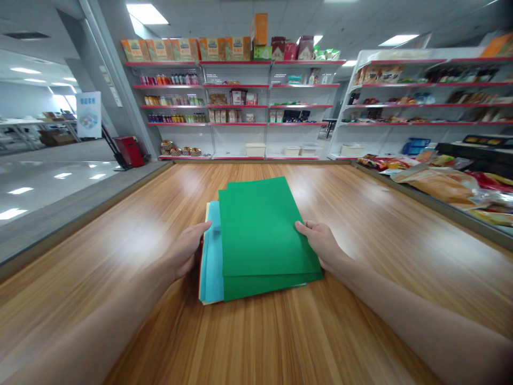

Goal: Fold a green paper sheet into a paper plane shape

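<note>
Shop shelves (236, 107) with red edges stand at the back of the room, full of boxes, bottles and packets. On the wide wooden tabletop (360, 224), in the middle and close to the person, lies a pile of paper sheets (256, 240). A green sheet (262, 224) is on top, a little tilted, and a second green sheet peeks out under it at the near edge. A light blue sheet (211, 256) sticks out on the left side, and thin pale yellow and red edges show under that. The left hand (188, 248) rests against the left side of the pile, with its thumb on the blue sheet and its fingers tucked under the edge, so it holds the pile from that side. The right hand (320, 243) holds the right edge of the green sheet, thumb on top and the fingers partly hidden behind the paper. Both arms reach in from the near corners. Out to the right, past a grey edge strip, many bags of snacks (441, 182) lie in a heap, well apart from the pile. More white shelves (425, 101) stand behind them. Far off to the left there is a shiny grey floor, a red cart (129, 151) and a white sign (88, 113).
</note>
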Available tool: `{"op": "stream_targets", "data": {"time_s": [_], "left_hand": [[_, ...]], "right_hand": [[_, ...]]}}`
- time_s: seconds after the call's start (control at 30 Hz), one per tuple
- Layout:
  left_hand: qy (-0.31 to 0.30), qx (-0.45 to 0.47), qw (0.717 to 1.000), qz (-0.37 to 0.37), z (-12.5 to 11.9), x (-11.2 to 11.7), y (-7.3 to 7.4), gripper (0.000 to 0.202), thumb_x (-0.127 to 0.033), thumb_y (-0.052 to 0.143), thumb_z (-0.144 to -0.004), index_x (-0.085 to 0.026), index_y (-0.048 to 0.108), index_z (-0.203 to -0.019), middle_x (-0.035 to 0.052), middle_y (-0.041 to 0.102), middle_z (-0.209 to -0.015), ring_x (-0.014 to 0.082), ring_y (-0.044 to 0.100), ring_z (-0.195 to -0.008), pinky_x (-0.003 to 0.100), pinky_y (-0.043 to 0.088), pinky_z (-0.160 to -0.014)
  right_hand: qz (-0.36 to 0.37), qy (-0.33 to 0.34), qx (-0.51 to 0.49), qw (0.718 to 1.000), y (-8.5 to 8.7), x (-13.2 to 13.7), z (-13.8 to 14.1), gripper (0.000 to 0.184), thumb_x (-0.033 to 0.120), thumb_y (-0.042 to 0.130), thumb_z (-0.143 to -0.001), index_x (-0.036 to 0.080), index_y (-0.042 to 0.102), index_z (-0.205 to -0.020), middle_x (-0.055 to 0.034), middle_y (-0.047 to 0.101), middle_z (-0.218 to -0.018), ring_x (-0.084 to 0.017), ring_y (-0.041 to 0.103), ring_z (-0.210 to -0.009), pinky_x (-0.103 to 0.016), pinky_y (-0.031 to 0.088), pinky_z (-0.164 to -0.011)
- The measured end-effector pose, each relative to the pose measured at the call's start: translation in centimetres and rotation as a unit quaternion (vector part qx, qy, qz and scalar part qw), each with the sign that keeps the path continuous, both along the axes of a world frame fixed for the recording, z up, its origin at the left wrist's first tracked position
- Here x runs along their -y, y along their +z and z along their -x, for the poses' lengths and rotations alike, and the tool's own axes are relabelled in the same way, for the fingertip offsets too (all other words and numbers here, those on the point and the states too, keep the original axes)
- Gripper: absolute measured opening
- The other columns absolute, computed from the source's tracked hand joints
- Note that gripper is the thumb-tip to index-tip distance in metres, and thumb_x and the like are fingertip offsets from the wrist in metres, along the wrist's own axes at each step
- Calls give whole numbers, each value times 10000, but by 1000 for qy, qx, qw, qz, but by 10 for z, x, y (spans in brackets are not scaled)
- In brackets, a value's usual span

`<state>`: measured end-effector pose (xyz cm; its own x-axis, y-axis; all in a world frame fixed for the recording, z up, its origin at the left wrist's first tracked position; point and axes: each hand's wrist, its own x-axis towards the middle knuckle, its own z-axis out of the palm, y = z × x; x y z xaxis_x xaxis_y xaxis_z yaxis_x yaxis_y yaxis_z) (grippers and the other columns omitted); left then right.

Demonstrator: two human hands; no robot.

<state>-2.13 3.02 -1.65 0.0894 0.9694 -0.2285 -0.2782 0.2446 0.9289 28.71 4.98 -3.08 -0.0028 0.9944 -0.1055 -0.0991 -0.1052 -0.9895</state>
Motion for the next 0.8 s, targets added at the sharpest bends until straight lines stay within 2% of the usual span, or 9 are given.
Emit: {"op": "stream_targets", "data": {"time_s": [0.1,0.27,0.5,0.6,0.67,0.8], "left_hand": [[8,-16,1000,-16,-15,5,-1,290,-293,681,-787,-138,656,-1030,123,738,-959,268,715,-811,375,580,-724],[57,-51,997,5,-18,6,0,234,-244,625,-817,-113,653,-1009,145,740,-905,265,715,-718,386,586,-659],[40,-49,998,-14,-13,3,-3,186,-219,636,-789,-102,668,-931,122,740,-836,224,700,-654,328,574,-623],[57,-76,995,18,-3,-3,-5,177,-221,624,-794,-100,668,-916,124,739,-833,223,699,-655,322,574,-620],[85,-105,989,55,8,-9,-3,149,-211,618,-790,-98,662,-876,117,734,-765,222,686,-596,331,575,-590],[100,-149,976,126,46,-19,8,139,-145,602,-754,-64,651,-855,134,710,-663,278,670,-527,420,574,-542]], "right_hand": [[-9,16,16,1000,-1,2,1,214,388,662,-742,178,666,-779,-55,726,-720,-225,670,-646,-336,542,-612],[-26,24,43,998,0,4,2,277,454,668,-729,180,663,-769,-45,711,-687,-229,667,-647,-321,522,-588],[-62,9,108,992,-1,5,1,295,474,640,-743,179,654,-739,-30,686,-647,-197,619,-584,-286,473,-524],[-68,-7,113,991,-4,1,1,285,464,646,-734,180,642,-711,-19,661,-605,-188,594,-556,-279,452,-504],[-72,-23,116,990,-7,-2,0,291,471,642,-732,182,633,-707,-13,644,-584,-186,581,-549,-276,434,-492],[-88,-66,132,985,-12,-8,-6,337,520,616,-733,186,603,-690,-3,599,-553,-174,540,-527,-267,381,-470]]}}
